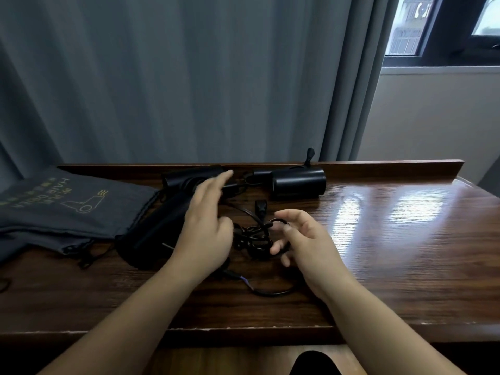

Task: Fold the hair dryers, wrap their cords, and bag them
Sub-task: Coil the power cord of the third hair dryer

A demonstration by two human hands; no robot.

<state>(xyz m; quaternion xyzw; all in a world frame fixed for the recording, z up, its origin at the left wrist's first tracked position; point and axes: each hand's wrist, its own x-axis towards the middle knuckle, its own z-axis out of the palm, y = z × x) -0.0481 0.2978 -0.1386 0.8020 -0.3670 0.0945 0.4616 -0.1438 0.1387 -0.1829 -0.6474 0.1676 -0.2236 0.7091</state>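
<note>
Far left: grey drawstring bags (pixel 62 209) lie flat on the wooden table (pixel 392 239), not yet filled.

Near hair dryer (pixel 162 226) lies unfolded beside them. Left hand (pixel 205 234) hovers over it, fingers extended, gripping nothing.

Centre: tangled cord (pixel 254 236), plug (pixel 261 204) beyond.

Right hand (pixel 305 242) loosely spread at the cord's loops; whether it pinches one, cannot tell.

Second dryer (pixel 297 182) at the back.

Judged step: cord gathering. Next: untangle, then coil.

Two black hair dryers (pixel 297 182) (pixel 162 220) lie beside grey bags (pixel 67 209), their cords (pixel 254 236) tangled loose.
</note>
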